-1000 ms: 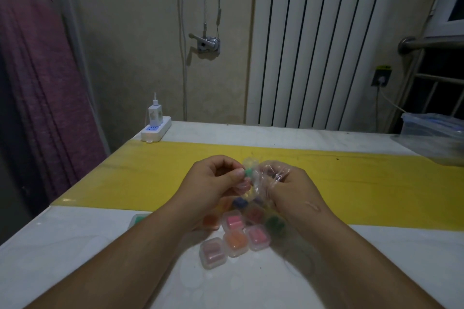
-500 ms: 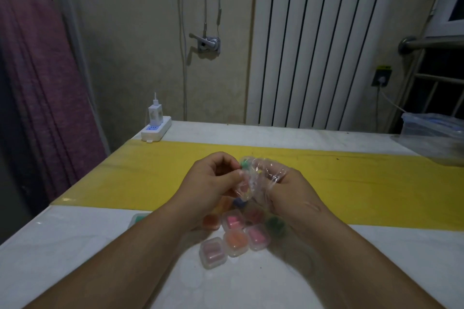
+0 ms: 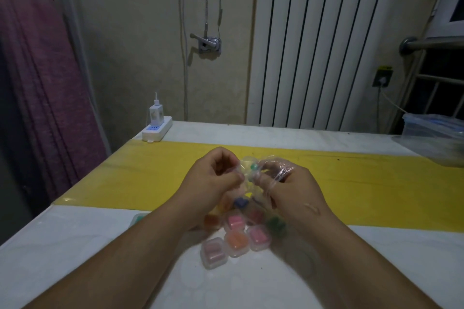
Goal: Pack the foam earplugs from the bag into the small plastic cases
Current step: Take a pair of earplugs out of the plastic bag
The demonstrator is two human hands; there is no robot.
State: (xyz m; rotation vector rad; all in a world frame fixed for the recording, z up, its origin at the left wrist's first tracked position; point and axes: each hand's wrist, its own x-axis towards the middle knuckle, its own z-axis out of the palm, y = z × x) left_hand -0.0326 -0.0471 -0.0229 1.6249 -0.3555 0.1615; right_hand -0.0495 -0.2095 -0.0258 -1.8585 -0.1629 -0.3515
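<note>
2 bare forearms reach in over the white table. Between them sit 3 clear cases in the front row, each with foam inside: pale pink case, orange case, pink case. At least 4 more cases lie just behind, dim and partly under plastic, so the count is unsure. 1 teal case peeks out left of the left forearm. Above the cluster, the left hand pinches the clear bag between thumb and curled forefinger. The right hand, fingers curled, grips the bag's other side. 1 green earplug shows in the bag's top. Beyond: 1 yellow strip, 1 power strip with 1 charger, 1 clear container, 1 white radiator.
</note>
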